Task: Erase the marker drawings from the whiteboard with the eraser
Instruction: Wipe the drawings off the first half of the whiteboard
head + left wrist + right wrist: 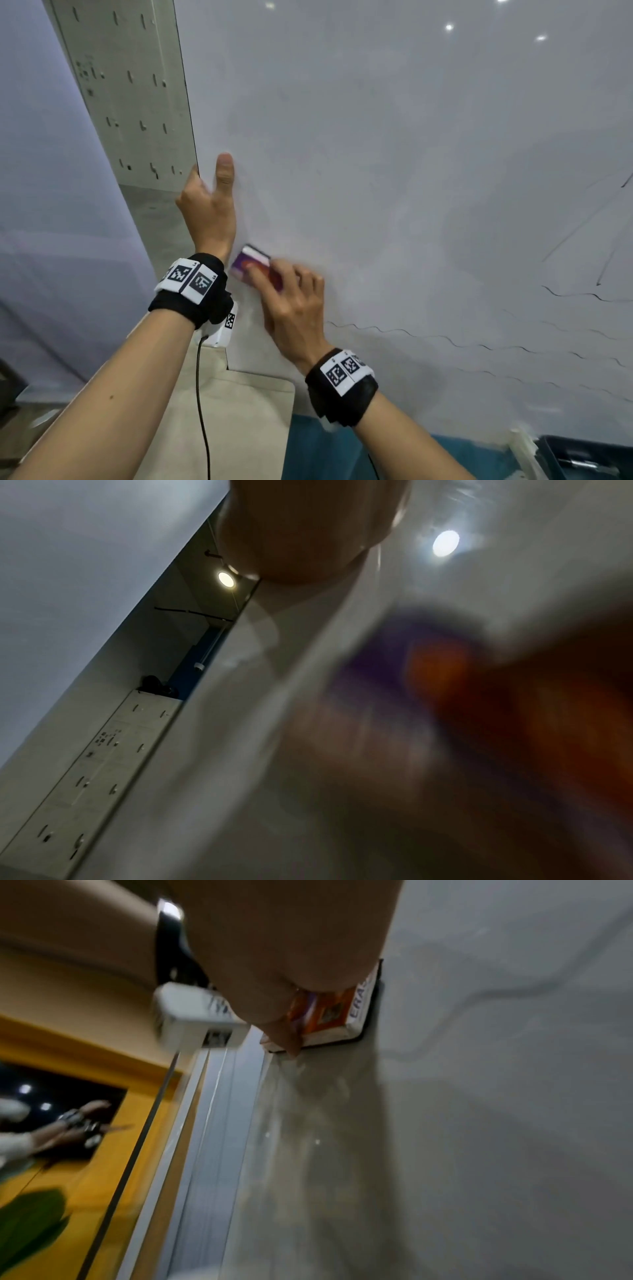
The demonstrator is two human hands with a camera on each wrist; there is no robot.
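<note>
While one right hand [294, 301] grip holds one eraser [251, 262], left hand [209, 205] clasps whiteboard [394, 154] edge.

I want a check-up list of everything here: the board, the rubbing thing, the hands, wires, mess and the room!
Surface: glossy white whiteboard, upper part wiped; thin black wavy marker lines remain at lower right.
Job's things: purple-and-orange block eraser, flat against the board near its left edge.
Clutter: nothing seen.
Hands: left hand grips the board's left edge; right hand holds the eraser.
Cables: black cable hanging from the left wrist.
Surroundings: grey slotted metal panel behind the board.
</note>
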